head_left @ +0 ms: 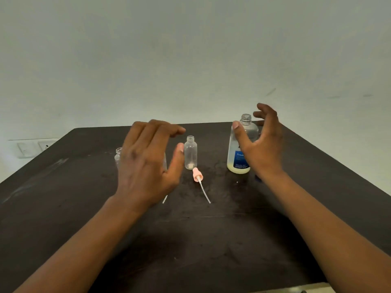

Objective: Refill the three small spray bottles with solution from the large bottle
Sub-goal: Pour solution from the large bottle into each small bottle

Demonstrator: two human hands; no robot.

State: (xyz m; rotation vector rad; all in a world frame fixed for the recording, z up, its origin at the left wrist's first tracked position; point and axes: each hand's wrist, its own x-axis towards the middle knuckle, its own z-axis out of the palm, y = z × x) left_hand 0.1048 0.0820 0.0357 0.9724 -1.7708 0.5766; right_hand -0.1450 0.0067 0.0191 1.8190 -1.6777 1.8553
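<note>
The large bottle (238,154) stands uncapped at the right of the dark table (211,240), your right hand (262,144) spread open around it, not gripping. Left of it stands an open small spray bottle (190,153), a pink sprayer head (197,175) lying before it. Your left hand (146,159) hovers open, hiding another small bottle (118,156).

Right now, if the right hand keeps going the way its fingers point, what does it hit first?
Probably the large bottle: the right hand is open, fingers cupped around its uncapped upper half, not visibly touching it. Depth is unclear from this one view.
</note>
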